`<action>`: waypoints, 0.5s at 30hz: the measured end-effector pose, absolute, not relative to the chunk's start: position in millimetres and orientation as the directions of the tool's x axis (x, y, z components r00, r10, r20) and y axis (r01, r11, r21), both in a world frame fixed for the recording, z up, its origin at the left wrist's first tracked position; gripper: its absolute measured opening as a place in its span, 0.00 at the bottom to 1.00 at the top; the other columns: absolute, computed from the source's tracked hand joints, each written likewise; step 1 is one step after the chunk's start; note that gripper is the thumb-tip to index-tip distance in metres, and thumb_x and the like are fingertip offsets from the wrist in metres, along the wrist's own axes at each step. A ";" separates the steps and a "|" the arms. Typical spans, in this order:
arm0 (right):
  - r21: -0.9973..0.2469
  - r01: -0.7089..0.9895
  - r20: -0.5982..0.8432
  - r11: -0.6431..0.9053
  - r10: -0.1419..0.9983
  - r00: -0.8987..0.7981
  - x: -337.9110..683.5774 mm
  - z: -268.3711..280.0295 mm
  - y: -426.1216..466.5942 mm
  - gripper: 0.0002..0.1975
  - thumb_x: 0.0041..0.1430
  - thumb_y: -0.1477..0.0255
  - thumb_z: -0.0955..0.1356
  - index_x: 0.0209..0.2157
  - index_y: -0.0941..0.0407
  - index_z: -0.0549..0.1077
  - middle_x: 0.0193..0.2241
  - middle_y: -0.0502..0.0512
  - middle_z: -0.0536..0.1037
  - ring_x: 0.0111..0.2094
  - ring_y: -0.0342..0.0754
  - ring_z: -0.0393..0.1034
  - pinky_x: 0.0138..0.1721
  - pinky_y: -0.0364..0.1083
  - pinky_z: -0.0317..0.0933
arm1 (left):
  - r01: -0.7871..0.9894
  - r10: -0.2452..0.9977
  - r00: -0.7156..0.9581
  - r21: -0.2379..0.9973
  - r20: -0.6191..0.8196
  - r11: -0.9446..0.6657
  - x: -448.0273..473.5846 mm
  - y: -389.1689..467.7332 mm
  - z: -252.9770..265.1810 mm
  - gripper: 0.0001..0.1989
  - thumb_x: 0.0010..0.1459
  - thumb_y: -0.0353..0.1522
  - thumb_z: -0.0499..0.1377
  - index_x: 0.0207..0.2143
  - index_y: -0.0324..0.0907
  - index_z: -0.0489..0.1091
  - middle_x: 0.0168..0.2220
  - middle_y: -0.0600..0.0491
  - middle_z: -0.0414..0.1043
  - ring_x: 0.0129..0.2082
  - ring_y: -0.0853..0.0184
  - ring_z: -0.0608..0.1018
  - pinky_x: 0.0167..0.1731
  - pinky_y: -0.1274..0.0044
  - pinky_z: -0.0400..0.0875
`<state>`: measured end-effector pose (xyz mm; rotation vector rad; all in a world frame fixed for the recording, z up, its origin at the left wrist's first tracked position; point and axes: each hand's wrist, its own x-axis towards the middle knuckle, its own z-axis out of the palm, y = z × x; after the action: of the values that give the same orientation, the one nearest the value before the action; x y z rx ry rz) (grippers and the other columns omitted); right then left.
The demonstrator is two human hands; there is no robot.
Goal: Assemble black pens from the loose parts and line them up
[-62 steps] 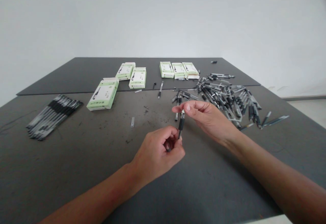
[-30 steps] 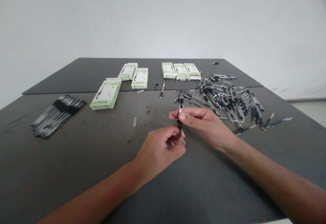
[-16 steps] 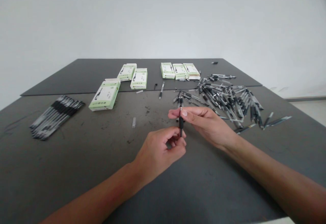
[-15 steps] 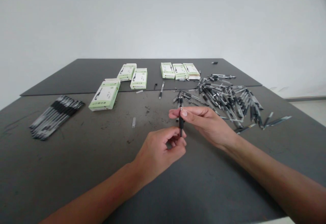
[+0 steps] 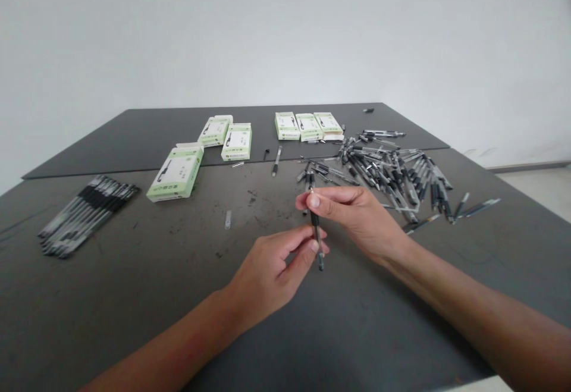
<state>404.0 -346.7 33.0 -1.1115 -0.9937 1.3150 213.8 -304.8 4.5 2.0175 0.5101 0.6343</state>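
Note:
Between my hands is a pen (image 5: 315, 220) with a black grip and a clear barrel, held nearly upright above the table. My left hand (image 5: 279, 264) pinches its lower barrel between thumb and fingers, and the dark end sticks out below. Around the upper end, at the metallic tip, the thumb and fingers of my right hand (image 5: 352, 213) are closed. Just behind my right hand lies a loose heap of pens and pen parts (image 5: 383, 169). A small clear cap (image 5: 228, 219) rests on the table left of my hands.
A neat row of pens (image 5: 89, 213) lies at the left. Green and white pen boxes stand behind it, the nearest box (image 5: 176, 172) largest in view; more boxes (image 5: 298, 125) stand at the back. One pen (image 5: 277, 161) lies alone mid-table. The dark table (image 5: 156, 297) has a seam across it.
My left hand's grip has shifted along the pen, and its dark lower end now shows below my fingers. My right hand stays at the tip. The whole view has shifted slightly.

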 end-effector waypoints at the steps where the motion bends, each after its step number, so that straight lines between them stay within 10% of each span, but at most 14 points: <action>1: -0.976 -0.211 -0.063 -0.054 0.997 0.038 404.1 33.3 -346.5 0.15 0.57 0.55 0.80 0.39 0.50 0.88 0.28 0.52 0.83 0.20 0.44 0.68 0.22 0.47 0.65 | 0.096 0.578 0.784 0.875 0.227 -0.474 213.5 -304.5 4.3 0.10 0.75 0.31 0.55 0.47 0.44 0.77 0.43 0.56 0.86 0.42 0.70 0.86 0.46 0.80 0.74; 9: -0.984 -0.176 -0.040 -0.015 0.990 0.136 408.1 27.6 -339.2 0.15 0.48 0.59 0.84 0.35 0.52 0.88 0.35 0.52 0.86 0.32 0.44 0.75 0.42 0.47 0.70 | 0.176 0.630 0.761 0.887 0.153 -0.427 214.5 -301.9 3.2 0.12 0.76 0.35 0.55 0.43 0.43 0.77 0.38 0.55 0.86 0.36 0.68 0.85 0.42 0.77 0.76; 15: -0.956 -0.293 0.011 -0.010 0.997 -0.072 409.4 19.4 -339.1 0.17 0.66 0.53 0.75 0.46 0.51 0.87 0.46 0.56 0.87 0.29 0.43 0.72 0.36 0.47 0.71 | 0.194 0.676 0.725 0.903 0.131 -0.384 215.1 -304.0 3.5 0.11 0.77 0.36 0.54 0.44 0.45 0.75 0.37 0.57 0.87 0.37 0.67 0.87 0.42 0.77 0.77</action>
<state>409.4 -339.1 19.4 -0.9503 -1.0375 1.3884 215.1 -304.0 3.5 1.9335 0.6684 0.6079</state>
